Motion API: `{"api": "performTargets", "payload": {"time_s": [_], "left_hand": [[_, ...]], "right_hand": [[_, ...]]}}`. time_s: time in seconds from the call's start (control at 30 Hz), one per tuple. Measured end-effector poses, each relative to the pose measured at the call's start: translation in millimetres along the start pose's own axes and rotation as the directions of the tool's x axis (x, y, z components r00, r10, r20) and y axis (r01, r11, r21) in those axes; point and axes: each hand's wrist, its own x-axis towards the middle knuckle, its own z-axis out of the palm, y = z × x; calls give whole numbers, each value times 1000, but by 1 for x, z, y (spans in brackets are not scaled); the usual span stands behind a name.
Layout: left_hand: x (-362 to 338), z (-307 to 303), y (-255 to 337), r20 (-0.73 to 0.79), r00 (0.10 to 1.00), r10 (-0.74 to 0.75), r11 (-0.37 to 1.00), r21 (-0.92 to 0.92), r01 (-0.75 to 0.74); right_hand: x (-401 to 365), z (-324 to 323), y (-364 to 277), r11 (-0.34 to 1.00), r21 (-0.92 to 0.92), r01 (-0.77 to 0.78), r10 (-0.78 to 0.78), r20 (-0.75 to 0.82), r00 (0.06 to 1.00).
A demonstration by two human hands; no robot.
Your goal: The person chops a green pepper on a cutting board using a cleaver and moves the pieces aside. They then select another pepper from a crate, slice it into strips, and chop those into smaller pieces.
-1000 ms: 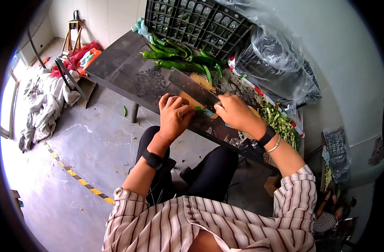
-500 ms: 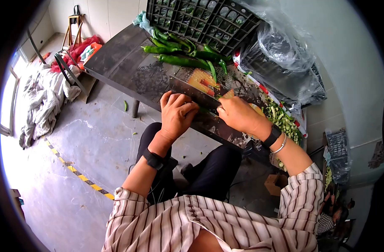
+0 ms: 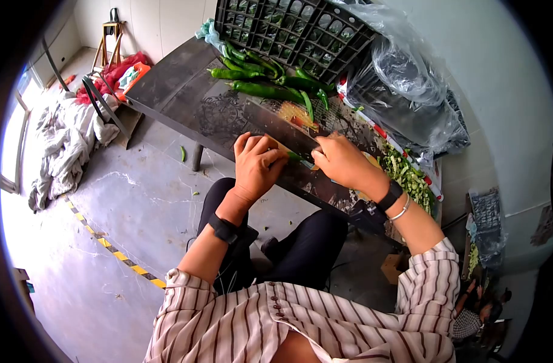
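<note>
Grip first: my right hand is closed tight round the handle of the cleaver, fingers wrapped fully so that the handle itself is hidden. The broad blade runs away from my knuckles towards the far left, its flat side tilted up into view. My left hand is curled into a claw, fingertips tucked under and pressing down on 1 green pepper. Only a short end of that pepper shows, in the narrow gap between my 2 hands, right at the heel of the blade. I cannot tell whether the edge is touching it.

All this sits on the near edge of the dark table, on a printed mat with orange and yellow patches. Beyond the blade lies a loose pile of whole peppers, long and green, resting against a black plastic crate tipped up at the back of the table. To my right, past my wrist, a heap of chopped pieces is spread along the table's edge. Behind that heap slumps a clear plastic bag against the wall.

I wear a black watch on my left wrist, a black band and a thin bangle on my right. On the concrete floor to my left lie crumpled cloths and a strip of yellow-black tape.
</note>
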Motion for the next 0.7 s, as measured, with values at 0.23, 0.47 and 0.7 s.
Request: {"api": "performTargets", "payload": {"time_s": [0.23,0.47,0.7], "left_hand": [[2,-6,3,23,1000,-6,1000,-1,6],[2,-5,2,19,1000,-6,1000,1,6],[2,-1,0,-2,1000,-5,1000,1,5]], "right_hand": [[-8,1,-3,997,-38,-61,65,100,993],[17,26,4,1000,7,-31,31,10,999],[7,6,-3,996,-4,-86,86,12,996]]}}
